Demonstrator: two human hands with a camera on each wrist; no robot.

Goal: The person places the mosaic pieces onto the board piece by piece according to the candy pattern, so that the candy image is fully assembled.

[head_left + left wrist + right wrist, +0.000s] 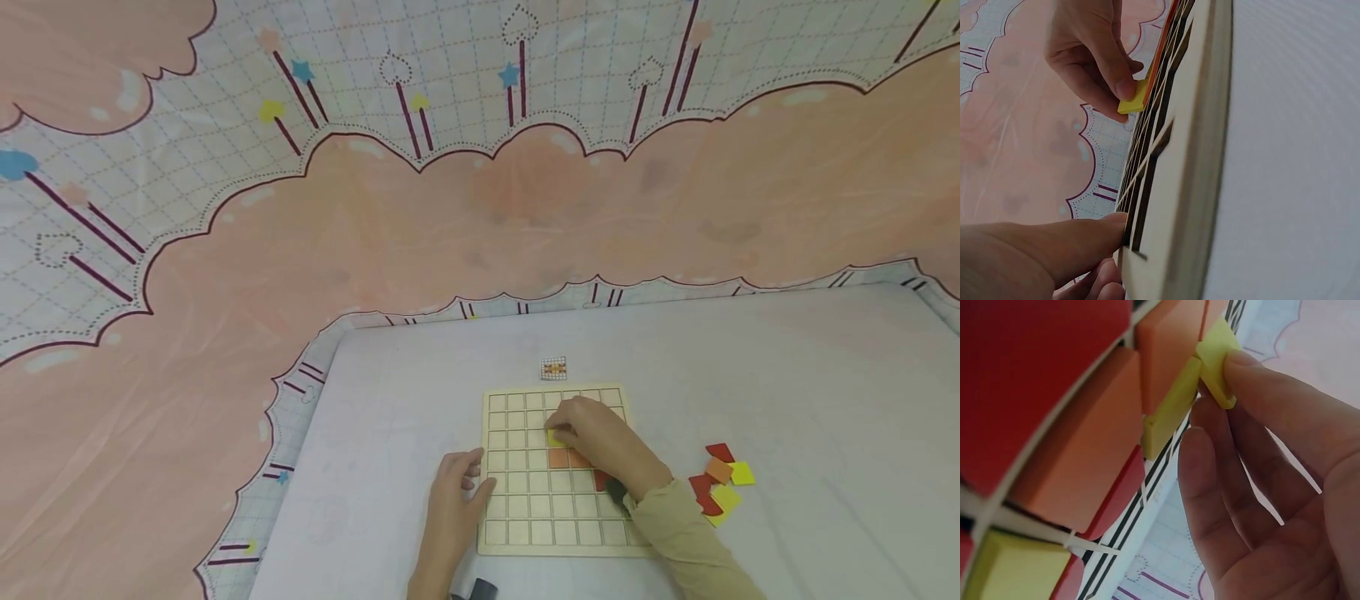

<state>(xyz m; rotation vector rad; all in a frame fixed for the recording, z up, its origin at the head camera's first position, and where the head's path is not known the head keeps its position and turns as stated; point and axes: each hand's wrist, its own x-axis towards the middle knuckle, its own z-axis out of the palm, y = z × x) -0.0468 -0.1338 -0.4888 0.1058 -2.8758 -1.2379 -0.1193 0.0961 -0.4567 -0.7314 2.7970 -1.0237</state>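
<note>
I had the right hand (592, 425) pinching a yellow tile (1135, 100) at the grid board (513, 531), just beside placed orange tiles (558, 458). Left hand (453, 493) lay loosely bent, thumb and forefinger apart, touching the board's left edge. The right sleeve (684, 518) hid some lower-right squares from my head view. Loose red, orange and yellow tiles (718, 470) overlapped on the counter (390, 400) to the right; a pattern card (553, 369) lay beyond the board.

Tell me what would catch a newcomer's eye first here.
The big peach-and-white patterned backdrop fills the top of the head view. Below it, the right hand pinches a yellow tile over the gridded wooden board, while the left hand rests at its left edge. Loose red, orange and yellow tiles lie right of the board.
</note>
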